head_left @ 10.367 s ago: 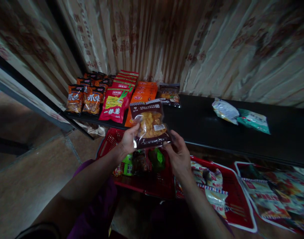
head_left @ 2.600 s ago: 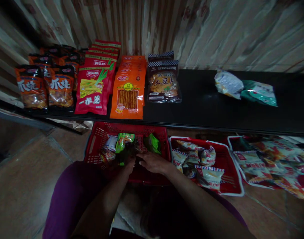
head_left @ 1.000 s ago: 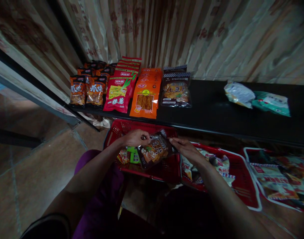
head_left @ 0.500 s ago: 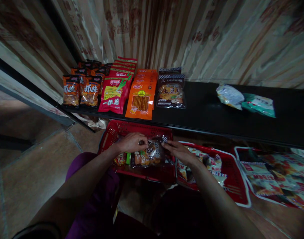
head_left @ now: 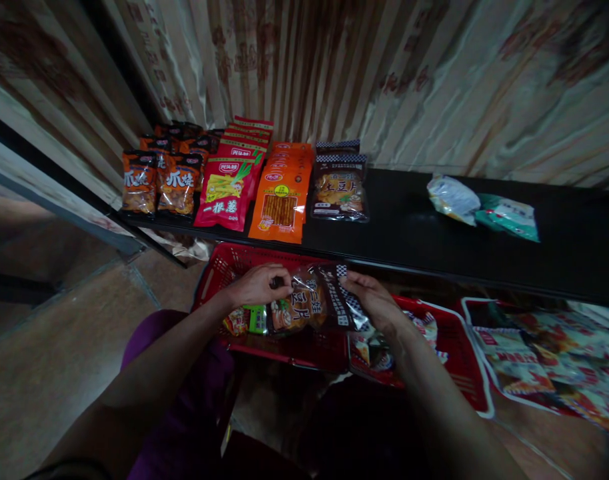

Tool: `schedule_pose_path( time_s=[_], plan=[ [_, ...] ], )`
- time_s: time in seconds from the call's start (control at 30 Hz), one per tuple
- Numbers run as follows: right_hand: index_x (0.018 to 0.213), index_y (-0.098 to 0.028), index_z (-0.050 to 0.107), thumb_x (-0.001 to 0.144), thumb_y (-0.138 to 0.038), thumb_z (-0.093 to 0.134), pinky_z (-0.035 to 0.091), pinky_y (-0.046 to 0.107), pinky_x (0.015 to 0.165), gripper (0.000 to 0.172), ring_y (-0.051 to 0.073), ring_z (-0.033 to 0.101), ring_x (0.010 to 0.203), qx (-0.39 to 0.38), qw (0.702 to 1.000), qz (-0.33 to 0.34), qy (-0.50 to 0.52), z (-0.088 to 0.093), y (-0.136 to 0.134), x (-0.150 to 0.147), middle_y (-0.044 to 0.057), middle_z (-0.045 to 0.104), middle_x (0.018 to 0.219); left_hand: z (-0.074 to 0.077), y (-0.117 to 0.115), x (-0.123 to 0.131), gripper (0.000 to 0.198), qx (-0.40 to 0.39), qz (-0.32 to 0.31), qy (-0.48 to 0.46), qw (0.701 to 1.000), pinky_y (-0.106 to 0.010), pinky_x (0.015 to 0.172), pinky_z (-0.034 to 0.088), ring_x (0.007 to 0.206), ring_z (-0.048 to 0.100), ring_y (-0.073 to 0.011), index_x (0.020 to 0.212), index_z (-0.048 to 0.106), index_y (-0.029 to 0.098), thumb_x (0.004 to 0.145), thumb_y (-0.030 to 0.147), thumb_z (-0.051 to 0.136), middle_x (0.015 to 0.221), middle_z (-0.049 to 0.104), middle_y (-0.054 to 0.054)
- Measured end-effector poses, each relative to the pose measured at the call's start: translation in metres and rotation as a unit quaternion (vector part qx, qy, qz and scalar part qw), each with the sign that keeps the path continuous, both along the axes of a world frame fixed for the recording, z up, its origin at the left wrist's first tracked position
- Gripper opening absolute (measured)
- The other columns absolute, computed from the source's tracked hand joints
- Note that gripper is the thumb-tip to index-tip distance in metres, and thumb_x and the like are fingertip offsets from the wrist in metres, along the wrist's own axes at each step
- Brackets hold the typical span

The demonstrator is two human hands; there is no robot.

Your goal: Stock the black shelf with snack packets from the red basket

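Note:
A brown potato-chip bag (head_left: 312, 300) with a checkered top edge lies turned sideways over the left red basket (head_left: 284, 350). My right hand (head_left: 372, 293) pinches its checkered end. At the bag's left part is my left hand (head_left: 262, 285), thumb and finger curled together against the plastic. Beneath and left of the bag, a green packet (head_left: 258, 320) and a small red packet (head_left: 237, 321) show in the basket. On the black shelf (head_left: 394, 233) above, a similar brown bag (head_left: 339, 190) stands beside orange packets (head_left: 279, 200).
Pink-red packets (head_left: 224, 193) and black-orange bags (head_left: 177, 183) fill the shelf's left end. A white bag (head_left: 453, 199) and a teal bag (head_left: 509, 217) lie further right. Two more baskets, the middle one (head_left: 464, 353) and the right one (head_left: 529, 400), hold snack bags.
The brown bag has been raised a little and shifted right, showing more of its checkered end. My right hand has moved right and now pinches that end. The view has shifted slightly.

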State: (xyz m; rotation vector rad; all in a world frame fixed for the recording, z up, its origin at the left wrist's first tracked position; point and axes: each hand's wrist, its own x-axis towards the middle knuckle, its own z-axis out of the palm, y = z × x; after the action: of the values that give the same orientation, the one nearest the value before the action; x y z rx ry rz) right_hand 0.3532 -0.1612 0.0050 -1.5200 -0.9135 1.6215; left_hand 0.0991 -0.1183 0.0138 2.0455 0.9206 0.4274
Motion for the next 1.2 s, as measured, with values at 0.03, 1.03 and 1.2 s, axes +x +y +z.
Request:
schedule_pose_path(
  time_s=[0.03,1.03,1.2],
  plan=[
    [0.077,-0.019,0.065,0.059,-0.048,0.074,0.048,0.028,0.060,0.035,0.016,0.062,0.059,-0.004,1.000,-0.012,0.002,0.001,0.001,-0.001,0.001,0.070,0.069,0.000,0.000,0.000,0.011,-0.005,-0.002,0.001,1.000,-0.022,0.064,0.039,0.070,0.055,-0.0106,0.078,0.061,0.019,0.080,0.026,0.054,0.079,0.063,0.000],
    [0.079,-0.016,0.070,0.061,-0.047,0.078,0.043,0.024,0.053,0.037,0.011,0.058,0.053,-0.049,0.988,0.141,0.035,0.013,0.012,-0.001,0.001,0.070,0.067,-0.014,-0.010,0.018,0.036,-0.201,-0.067,-0.089,0.973,-0.022,0.059,0.038,0.066,0.049,-0.0116,0.077,0.059,0.017,0.086,0.049,0.045,0.072,0.056,0.000],
    [0.079,-0.017,0.070,0.063,-0.047,0.077,0.043,0.023,0.052,0.034,0.011,0.059,0.053,-0.048,0.988,0.138,0.046,0.014,0.018,-0.004,0.001,0.069,0.066,-0.024,-0.017,0.030,0.036,-0.276,0.035,-0.136,0.951,-0.022,0.053,0.035,0.058,0.044,-0.0102,0.071,0.054,0.017,0.085,0.048,0.043,0.065,0.051,0.002]
  ],
)
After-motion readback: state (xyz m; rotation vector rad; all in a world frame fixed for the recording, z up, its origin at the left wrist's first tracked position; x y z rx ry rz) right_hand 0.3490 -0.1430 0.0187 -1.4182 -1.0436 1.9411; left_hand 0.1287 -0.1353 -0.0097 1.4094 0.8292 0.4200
